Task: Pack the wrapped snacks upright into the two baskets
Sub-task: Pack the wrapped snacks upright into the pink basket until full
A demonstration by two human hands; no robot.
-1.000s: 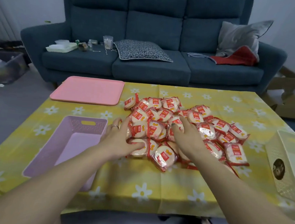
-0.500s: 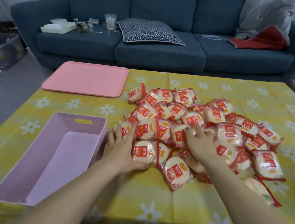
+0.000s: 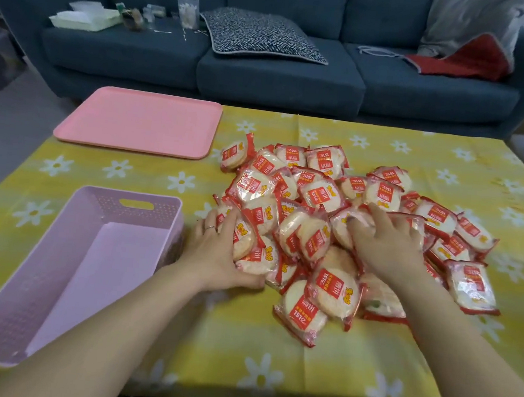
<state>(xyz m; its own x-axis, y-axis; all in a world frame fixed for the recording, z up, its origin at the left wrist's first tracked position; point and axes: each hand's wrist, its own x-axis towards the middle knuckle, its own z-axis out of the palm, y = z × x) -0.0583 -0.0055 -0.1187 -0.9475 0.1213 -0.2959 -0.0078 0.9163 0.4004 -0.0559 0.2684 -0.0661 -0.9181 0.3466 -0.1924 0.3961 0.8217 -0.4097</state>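
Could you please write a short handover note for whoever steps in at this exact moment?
Left hand: grip closed round a few snacks at the pile's left edge.
Right hand: fingers curled over snacks on top of the pile.
Lilac basket: left of the pile, nothing packed in it. Second basket: out of view.
Pink tray: far left of the table.
Done: nothing packed.
Left: stand all the snacks upright in both baskets.

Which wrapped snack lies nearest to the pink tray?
The snack at the pile's far left corner, standing tilted on its edge. It is closest to the pink tray; all the others lie farther right or nearer the hands.
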